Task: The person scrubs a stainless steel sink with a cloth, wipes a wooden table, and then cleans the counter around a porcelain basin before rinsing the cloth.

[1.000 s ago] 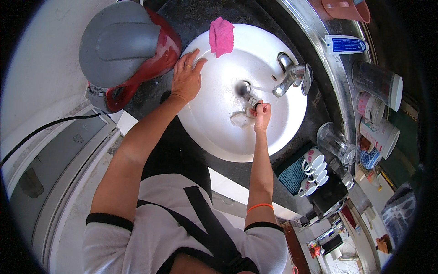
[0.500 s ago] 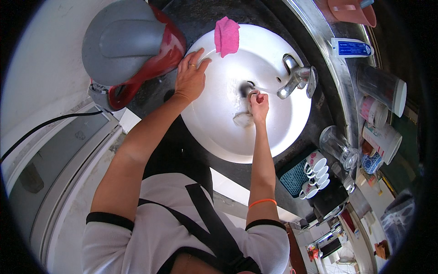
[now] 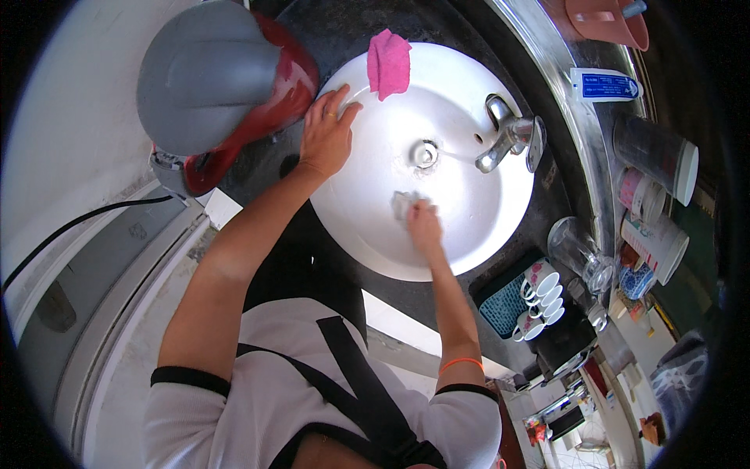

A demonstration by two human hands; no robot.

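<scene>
My left hand (image 3: 326,137) lies on the left rim of the white washbasin (image 3: 367,250), fingers stretched out and a ring on one of them. Lower in the bowl, my right hand (image 3: 424,225) is smeared by motion, its fingers closed at a small pale, crumpled wad (image 3: 401,204), perhaps a cloth or scrubber. A round drain stopper (image 3: 425,154) sits in the drain. Water runs in a thin stream from the chrome faucet (image 3: 508,141) at the right. Over the far rim hangs a pink cloth (image 3: 388,65).
A large red and grey kettle (image 3: 207,78) stands close to my left hand. White flowered cups (image 3: 539,277) sit on a teal tray (image 3: 500,305) at the right, near a glass jug (image 3: 569,242). Along the right ledge are a toothpaste tube (image 3: 605,84) and several containers (image 3: 656,156).
My right hand has moved from the drain down toward me, to the pale wad. The drain hole, dark and partly uncovered before, now has the stopper in it. My left hand stays put.
</scene>
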